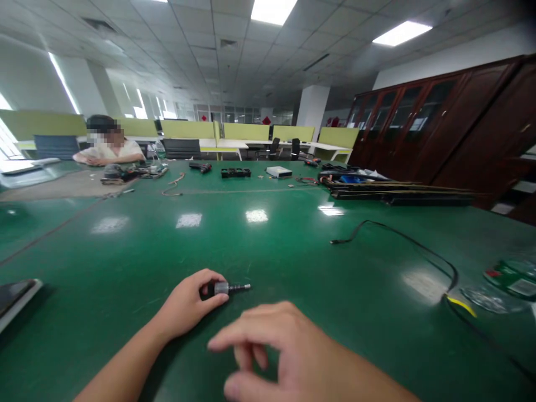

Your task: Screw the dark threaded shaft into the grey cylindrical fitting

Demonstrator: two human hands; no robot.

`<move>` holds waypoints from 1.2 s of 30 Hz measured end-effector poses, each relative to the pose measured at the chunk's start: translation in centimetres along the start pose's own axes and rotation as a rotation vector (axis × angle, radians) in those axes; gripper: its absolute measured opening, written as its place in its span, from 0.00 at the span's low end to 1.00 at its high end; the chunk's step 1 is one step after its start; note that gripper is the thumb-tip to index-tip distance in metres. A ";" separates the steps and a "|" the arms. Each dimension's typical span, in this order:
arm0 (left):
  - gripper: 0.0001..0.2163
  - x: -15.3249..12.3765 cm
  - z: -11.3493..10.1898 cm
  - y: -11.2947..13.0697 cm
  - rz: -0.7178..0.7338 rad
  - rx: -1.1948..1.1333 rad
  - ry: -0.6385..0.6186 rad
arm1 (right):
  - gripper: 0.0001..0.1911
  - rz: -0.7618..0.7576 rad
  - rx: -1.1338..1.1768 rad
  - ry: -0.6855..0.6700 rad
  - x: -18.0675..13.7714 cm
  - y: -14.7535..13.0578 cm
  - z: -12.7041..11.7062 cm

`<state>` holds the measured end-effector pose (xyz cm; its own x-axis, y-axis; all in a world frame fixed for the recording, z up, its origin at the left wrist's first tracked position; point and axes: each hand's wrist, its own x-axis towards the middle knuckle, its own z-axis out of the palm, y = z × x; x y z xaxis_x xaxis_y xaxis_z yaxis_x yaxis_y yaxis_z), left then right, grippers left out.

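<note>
My left hand rests low over the green table, its fingers and thumb closed around a small grey cylinder with a black ribbed neck and silver tip. The tip points right; the back end is hidden in the palm. Nearer to the camera, my right hand hovers slightly blurred, with thumb and fingers curved apart and nothing between them. The grey cylinder lies just beyond its fingers, not touching it.
A black cable curves along the right, near a green-labelled plastic bottle. At the left edge lies a tablet-like device. Tools, a drill and parts line the far side, where another person sits.
</note>
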<state>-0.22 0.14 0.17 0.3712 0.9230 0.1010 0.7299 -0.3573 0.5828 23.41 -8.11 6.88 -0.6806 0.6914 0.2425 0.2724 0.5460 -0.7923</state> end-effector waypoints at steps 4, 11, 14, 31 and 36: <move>0.11 -0.2 0.0 0.3 -0.014 -0.022 -0.006 | 0.11 0.118 -0.105 0.336 3.3 5.3 0.8; 0.10 -0.3 0.0 0.5 -0.047 -0.017 -0.012 | 0.12 0.218 -0.125 0.401 3.9 10.6 0.9; 0.10 -0.3 0.1 0.4 -0.047 -0.024 -0.008 | 0.24 0.251 -0.139 0.363 4.0 11.4 0.9; 0.09 -0.3 0.4 0.4 -0.048 -0.039 0.036 | 0.14 0.136 -0.274 0.208 6.2 12.0 1.7; 0.09 -0.3 0.5 0.6 -0.069 -0.019 0.033 | 0.11 0.120 -0.271 0.177 5.9 12.1 1.6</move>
<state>0.34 -0.40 0.09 0.3007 0.9498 0.0865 0.7421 -0.2900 0.6042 21.58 1.84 -2.11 -0.5112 0.8164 0.2688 0.5300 0.5456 -0.6492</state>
